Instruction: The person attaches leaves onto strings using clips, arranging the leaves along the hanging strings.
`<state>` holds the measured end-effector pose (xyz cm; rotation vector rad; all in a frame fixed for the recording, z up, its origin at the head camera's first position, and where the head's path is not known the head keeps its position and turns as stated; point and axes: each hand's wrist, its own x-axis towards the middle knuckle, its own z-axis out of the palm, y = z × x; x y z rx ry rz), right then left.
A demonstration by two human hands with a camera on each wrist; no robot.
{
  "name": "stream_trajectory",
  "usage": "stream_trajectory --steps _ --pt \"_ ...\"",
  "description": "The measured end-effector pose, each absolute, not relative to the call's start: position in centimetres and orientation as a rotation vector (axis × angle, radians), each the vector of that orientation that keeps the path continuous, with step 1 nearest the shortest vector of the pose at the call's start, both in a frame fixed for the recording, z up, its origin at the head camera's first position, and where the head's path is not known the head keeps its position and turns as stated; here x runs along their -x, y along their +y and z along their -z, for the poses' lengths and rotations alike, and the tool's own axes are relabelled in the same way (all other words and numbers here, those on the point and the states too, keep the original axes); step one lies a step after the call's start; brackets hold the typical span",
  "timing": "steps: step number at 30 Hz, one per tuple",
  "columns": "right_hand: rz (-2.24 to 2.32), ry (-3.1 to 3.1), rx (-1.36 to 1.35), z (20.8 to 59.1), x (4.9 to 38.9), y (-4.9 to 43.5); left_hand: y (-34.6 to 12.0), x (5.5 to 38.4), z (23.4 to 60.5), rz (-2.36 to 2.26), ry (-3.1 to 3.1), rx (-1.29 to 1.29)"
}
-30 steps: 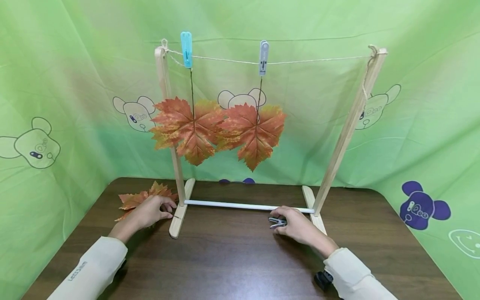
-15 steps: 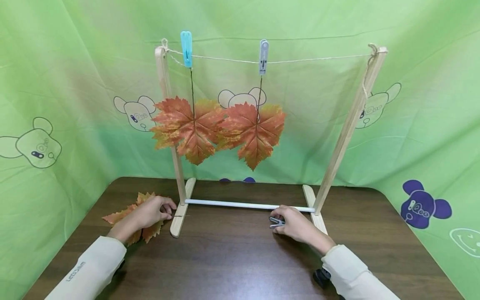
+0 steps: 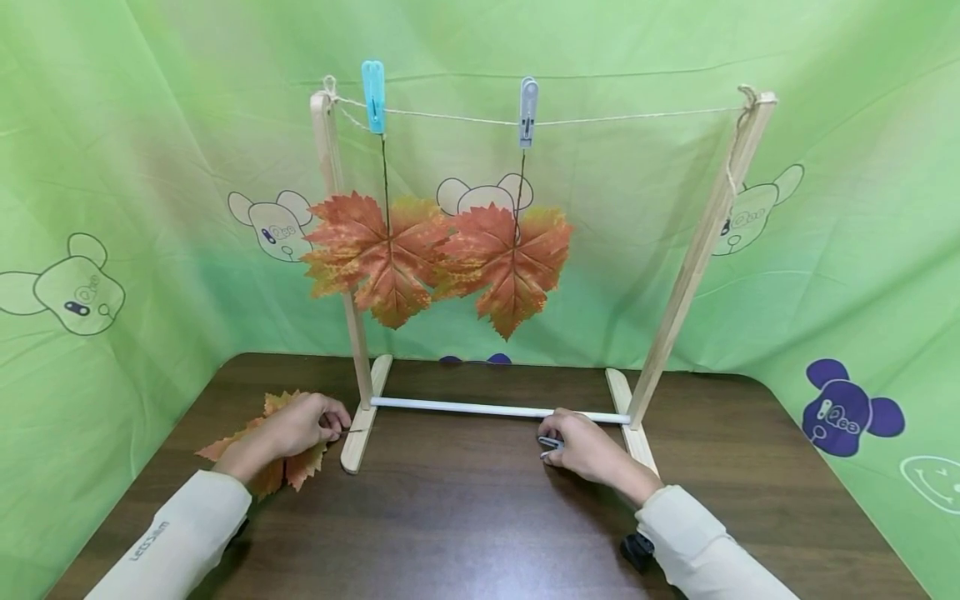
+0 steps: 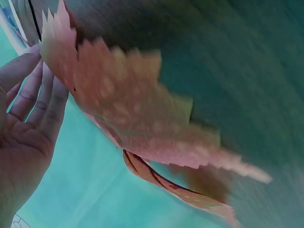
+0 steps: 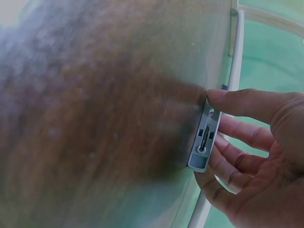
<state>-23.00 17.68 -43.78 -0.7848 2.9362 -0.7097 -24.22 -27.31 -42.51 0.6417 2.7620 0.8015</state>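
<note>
My left hand pinches the thin dark stem of an orange-red artificial maple leaf low over the table, left of the wooden stand. In the head view the hand and wrist hide the leaf's middle; its stem tip points right, over the stand's left foot. My right hand holds a grey clothespin between thumb and fingers, near the stand's right end. Two similar leaves hang by their stems from the string: the left leaf under a blue clothespin, the other leaf under a grey-lilac clothespin.
The stand has a left post, a right post and a white bar low between them. A string runs between the post tops. Dark wooden table lies below; a green printed cloth surrounds it.
The leaf in my left hand has turned, swinging from behind the hand to the left and nearer. The clothespin in my right hand has tilted slightly. The hanging leaves stay put.
</note>
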Motion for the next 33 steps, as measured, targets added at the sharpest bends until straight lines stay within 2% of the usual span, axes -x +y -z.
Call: stream_trajectory --steps 21,33 --pt "0.707 2.944 0.750 43.0 22.7 17.9 -26.9 23.8 40.5 -0.848 2.650 -0.795" --pt "0.742 2.997 0.847 42.2 22.5 18.4 -25.0 23.1 39.1 -0.818 2.645 -0.892"
